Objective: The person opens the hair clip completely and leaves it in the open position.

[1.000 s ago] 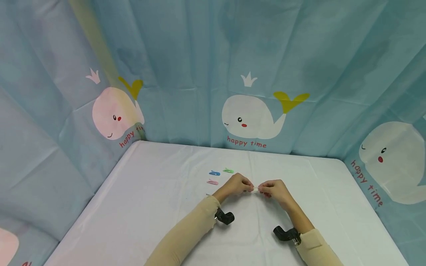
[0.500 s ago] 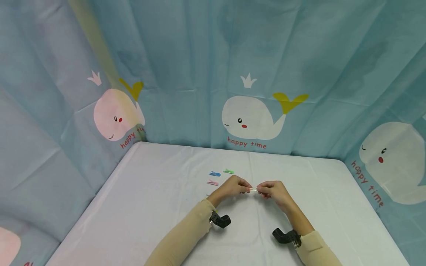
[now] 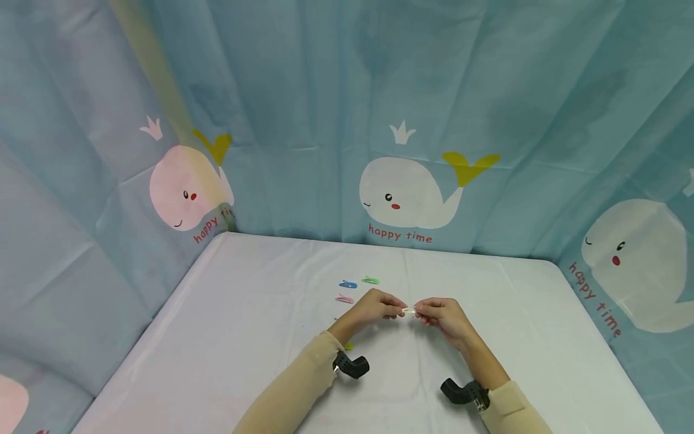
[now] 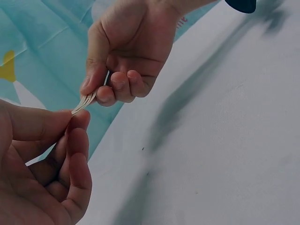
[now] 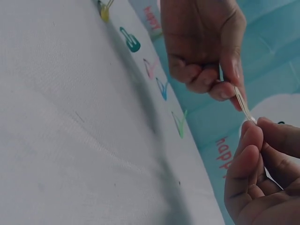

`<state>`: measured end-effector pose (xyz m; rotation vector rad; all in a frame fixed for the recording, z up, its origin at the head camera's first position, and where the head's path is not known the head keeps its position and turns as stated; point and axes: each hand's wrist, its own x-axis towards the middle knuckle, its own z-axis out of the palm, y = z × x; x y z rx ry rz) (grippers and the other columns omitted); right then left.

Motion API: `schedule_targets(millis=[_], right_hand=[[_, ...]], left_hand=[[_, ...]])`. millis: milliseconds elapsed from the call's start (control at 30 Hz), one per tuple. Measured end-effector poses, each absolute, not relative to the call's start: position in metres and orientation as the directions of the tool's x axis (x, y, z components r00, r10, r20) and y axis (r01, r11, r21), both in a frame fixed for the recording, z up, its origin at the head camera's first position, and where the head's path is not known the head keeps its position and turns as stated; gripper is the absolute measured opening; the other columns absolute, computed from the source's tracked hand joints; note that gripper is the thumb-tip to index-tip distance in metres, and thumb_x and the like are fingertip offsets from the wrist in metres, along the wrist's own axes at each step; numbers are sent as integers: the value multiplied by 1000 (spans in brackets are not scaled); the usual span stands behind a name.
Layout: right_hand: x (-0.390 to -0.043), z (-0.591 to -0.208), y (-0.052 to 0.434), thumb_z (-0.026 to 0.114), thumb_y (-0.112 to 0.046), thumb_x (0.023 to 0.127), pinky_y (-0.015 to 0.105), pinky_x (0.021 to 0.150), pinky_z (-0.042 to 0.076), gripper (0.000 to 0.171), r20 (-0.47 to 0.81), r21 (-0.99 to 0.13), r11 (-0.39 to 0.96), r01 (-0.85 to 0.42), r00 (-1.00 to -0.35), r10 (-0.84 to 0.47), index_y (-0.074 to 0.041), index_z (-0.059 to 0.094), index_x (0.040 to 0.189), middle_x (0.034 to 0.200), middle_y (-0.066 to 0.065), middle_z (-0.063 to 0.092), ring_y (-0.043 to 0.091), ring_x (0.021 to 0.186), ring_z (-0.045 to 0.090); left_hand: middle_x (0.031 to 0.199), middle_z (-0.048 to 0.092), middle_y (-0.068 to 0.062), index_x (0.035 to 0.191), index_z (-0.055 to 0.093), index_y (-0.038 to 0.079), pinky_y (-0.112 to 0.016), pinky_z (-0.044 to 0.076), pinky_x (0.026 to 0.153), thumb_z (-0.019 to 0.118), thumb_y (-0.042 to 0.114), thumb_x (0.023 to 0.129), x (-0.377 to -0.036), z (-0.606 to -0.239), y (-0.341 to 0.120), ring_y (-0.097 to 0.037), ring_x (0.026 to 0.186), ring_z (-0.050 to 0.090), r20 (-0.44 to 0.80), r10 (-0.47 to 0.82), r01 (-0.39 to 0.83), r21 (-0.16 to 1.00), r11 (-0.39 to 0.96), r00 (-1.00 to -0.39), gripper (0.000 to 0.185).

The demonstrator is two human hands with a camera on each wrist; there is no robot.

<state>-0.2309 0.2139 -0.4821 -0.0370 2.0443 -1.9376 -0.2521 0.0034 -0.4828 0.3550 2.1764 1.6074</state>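
Note:
Between the two hands a small cream-white hair snap clip is held up above the table. My left hand pinches one end of it between thumb and forefinger, and my right hand pinches the other. In the left wrist view the clip's slim strips show between the fingertips, bowed slightly. From the right wrist it appears as a narrow slotted clip; both its ends are covered by fingers.
Left of the hands on the white table lie a green clip, a blue clip and a pink clip. A teal clip and a yellow clip lie by the left forearm. A whale-print curtain surrounds the table.
Both hands have shifted slightly left and nearer with the clip, the left hand more so. More of the clip shows between them, and the yellow clip has come into view beside the left sleeve.

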Motion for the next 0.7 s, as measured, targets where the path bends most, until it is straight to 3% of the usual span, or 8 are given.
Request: schedule_targets(millis=[367,700], right_hand=[[-227,-475,212,63,-11,94,20,64,51,15,-223,-970,-32,242,-931,-289,2,69,98,77,-3,69,7,66,58],[-227,-472,205,61,-6,94,18,63,51,11,-215,-951,-146,274,-920,-327,-6,71,90,76,-2,70,5,66,60]], left_hand=[[96,75,-8,108,73,0,-33,55,85,64,12,93,-248,-484,-4,-8,80,63,-225,447,-212,974,79,-866,22],[86,72,1,113,69,-6,-22,52,73,61,7,94,-244,-482,-8,-7,77,63,-229,434,-283,957,-63,-871,24]])
